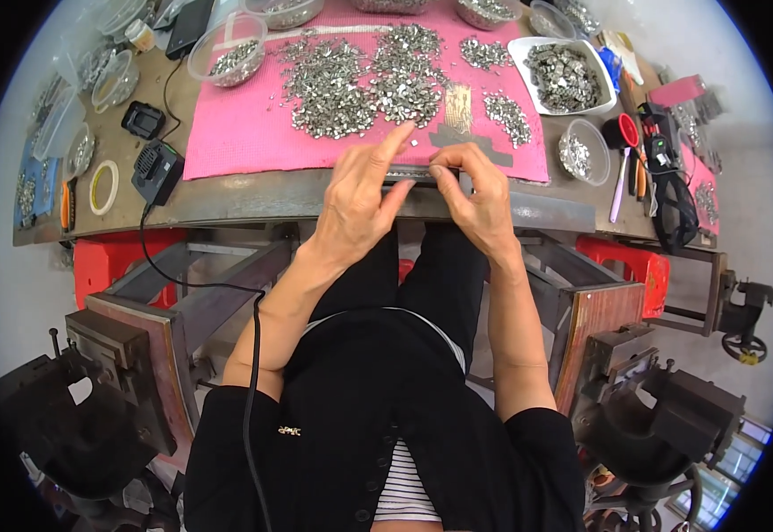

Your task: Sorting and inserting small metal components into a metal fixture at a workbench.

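Note:
My left hand (362,199) hovers at the table's front edge, its index finger stretched toward the metal pile and its thumb apart; nothing shows between them. A lone small shiny metal piece (414,143) lies just beyond that fingertip. Across from it, my right hand (480,202) has curled fingers, with thumb and index close together at the end of a dark narrow strip (417,175). Whatever they pinch is too small to make out. Small bright bits line the strip, which lies along the edge between my hands. Heaped small metal pieces (329,89) cover the pink mat (236,142) ahead.
A white tray (610,89) of metal parts sits at the far right, near a clear round tub (597,164). Another clear tub (200,66) stands at the far left. A black device (157,173) trails a cable (257,355) past my left arm. Bench vises (697,417) flank me below.

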Motion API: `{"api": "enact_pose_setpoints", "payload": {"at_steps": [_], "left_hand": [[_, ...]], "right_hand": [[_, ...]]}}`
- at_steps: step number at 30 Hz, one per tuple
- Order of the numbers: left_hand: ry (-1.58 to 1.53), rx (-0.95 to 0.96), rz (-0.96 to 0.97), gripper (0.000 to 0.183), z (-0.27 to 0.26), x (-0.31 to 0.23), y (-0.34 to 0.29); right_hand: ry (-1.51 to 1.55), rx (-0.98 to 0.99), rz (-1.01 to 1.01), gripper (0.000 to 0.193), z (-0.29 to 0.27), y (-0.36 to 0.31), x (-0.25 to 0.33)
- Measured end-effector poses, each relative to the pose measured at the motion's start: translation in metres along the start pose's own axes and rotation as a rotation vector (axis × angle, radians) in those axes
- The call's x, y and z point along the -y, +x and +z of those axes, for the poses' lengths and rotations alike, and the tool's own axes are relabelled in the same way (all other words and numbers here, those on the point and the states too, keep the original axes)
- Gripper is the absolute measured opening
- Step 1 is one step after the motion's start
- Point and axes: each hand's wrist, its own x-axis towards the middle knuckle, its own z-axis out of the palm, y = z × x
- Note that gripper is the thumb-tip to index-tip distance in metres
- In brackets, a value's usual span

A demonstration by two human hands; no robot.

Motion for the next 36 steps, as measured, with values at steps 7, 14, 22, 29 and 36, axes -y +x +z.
{"api": "enact_pose_setpoints", "payload": {"at_steps": [7, 14, 22, 29, 36], "left_hand": [[0.169, 0.024, -0.054, 0.058, 0.009, 0.022, -0.027], [0.174, 0.004, -0.043, 0.054, 0.013, 0.025, -0.027], [0.173, -0.004, -0.034, 0.053, 0.013, 0.027, -0.023], [0.143, 0.017, -0.07, 0.048, 0.009, 0.019, -0.024], [0.175, -0.014, 0.047, 0.009, 0.029, 0.022, 0.03]], "right_hand": [[-0.098, 0.037, -0.097, 0.011, 0.013, -0.004, -0.01], [-0.069, 0.071, -0.053, 0.012, 0.009, -0.003, -0.01], [-0.119, 0.061, -0.108, 0.013, 0.008, 0.002, -0.011], [-0.459, 0.063, -0.343, 0.016, 0.014, -0.009, -0.003], [-0.165, 0.062, -0.14, 0.015, -0.007, -0.011, -0.014]]}}
